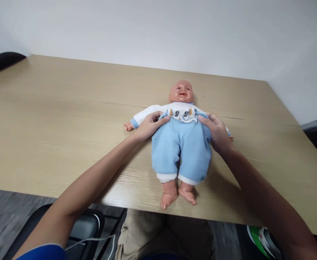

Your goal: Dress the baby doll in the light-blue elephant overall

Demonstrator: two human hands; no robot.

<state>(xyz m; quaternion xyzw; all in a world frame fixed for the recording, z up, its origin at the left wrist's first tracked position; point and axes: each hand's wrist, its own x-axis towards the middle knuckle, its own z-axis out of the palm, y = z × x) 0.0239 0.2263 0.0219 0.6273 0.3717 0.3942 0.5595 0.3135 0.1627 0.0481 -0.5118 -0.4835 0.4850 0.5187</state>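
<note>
A baby doll (181,92) lies face up on the table, its head away from me and its bare feet near the front edge. It wears a white top (150,112) with blue cuffs and fluffy light-blue pants (165,151) with white ankle bands. Across the upper front shows an elephant design with eyes and a trunk. My left hand (151,125) pinches the pants at the waist on the left, thumb on top. On the opposite side, my right hand (216,130) grips the waist the same way, partly covering the doll's arm.
The wooden table (66,133) runs up to a white wall (158,32). A black chair (85,227) stands below the front edge at left, with a pale cable (93,239) by it. A green and white object (263,240) sits low at right.
</note>
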